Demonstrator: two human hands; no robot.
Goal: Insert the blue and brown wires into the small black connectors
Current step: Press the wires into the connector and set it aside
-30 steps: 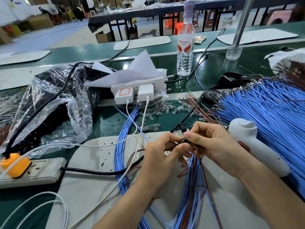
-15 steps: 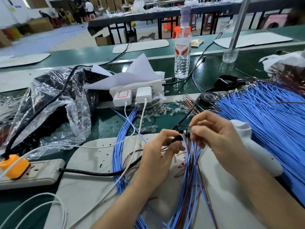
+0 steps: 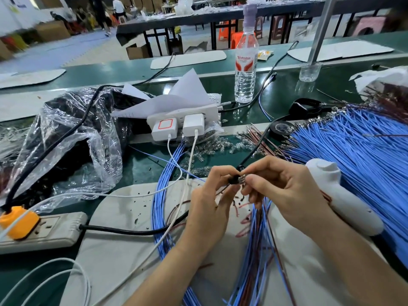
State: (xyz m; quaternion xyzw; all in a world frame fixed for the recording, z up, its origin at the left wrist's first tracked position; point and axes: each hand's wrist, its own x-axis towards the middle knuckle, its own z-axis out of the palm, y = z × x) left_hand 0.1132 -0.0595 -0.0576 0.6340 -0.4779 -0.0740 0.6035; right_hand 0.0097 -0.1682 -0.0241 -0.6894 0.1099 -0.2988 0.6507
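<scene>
Just left of the white tool (image 3: 340,193), L hand (image 3: 212,195) pinches the small black connector (image 3: 233,180) w/ thumb & forefinger to steady it, while R hand (image 3: 284,188), fingers curled, nips the blue and brown wires (image 3: 259,219) near their tips, prob. lining them up w/ its mouth.

The surface (image 3: 276,102) is smooth green stuff with a bit of sheen. The mat (image 3: 123,228) on it looks matt, pale and kinda grubby. The bag (image 3: 72,155) is clear crinkly plastic, super glossy, and the bottle (image 3: 245,78) is clear ribbed plastic. The paper (image 3: 187,93) is plain matt white. The power strip (image 3: 183,115) and tool (image 3: 344,199) are smooth white plastic. The wires (image 3: 353,155) have slick plastic insulation and shiny metal terminals (image 3: 309,124). The connector (image 3: 234,180) is black plastic.
</scene>
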